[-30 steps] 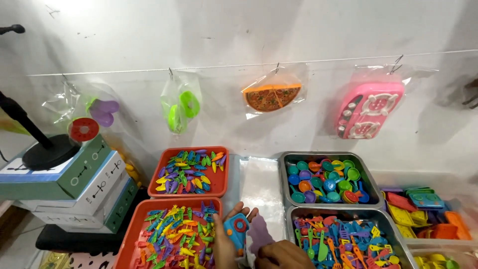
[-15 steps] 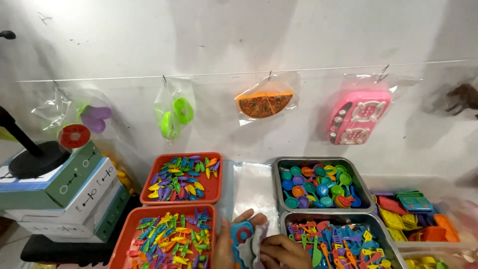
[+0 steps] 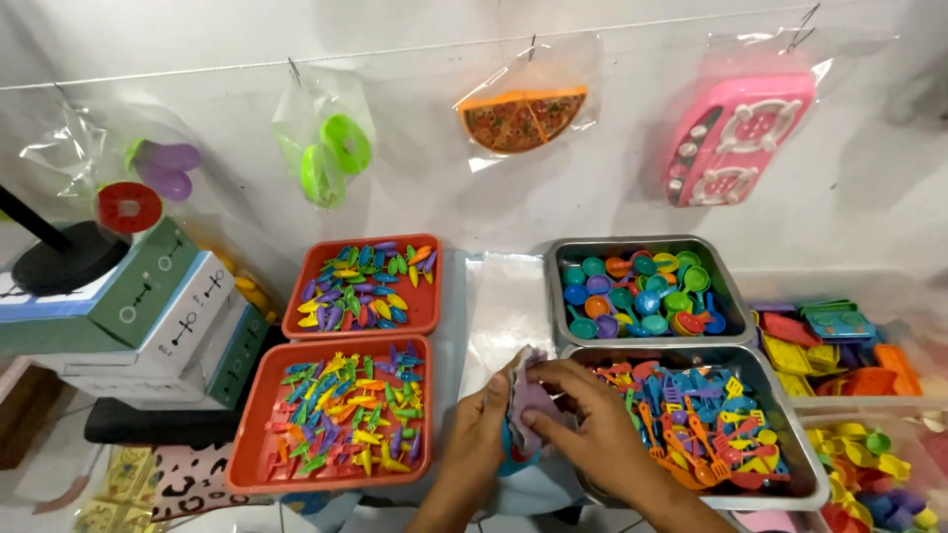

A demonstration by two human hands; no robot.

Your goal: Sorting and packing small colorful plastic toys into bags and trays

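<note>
Both hands have shifted up from the frame's bottom edge, and the blue piece seen earlier is now mostly covered. Largest nearby are the red plastic tray of small bright pieces [image 3: 336,415] and the steel tray of toy utensils [image 3: 790,464]. Between them, the left hand [image 3: 481,429] and right hand [image 3: 592,429] close their fingers on a flat pale purple plastic toy piece [image 3: 533,400], standing roughly upright, long axis toward the wall; its facing is unclear.

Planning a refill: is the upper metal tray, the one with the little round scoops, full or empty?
Partly full. The upper metal tray holds a loose heap of colourful round scoops in its middle; its floor shows bare at the left edge.
</note>
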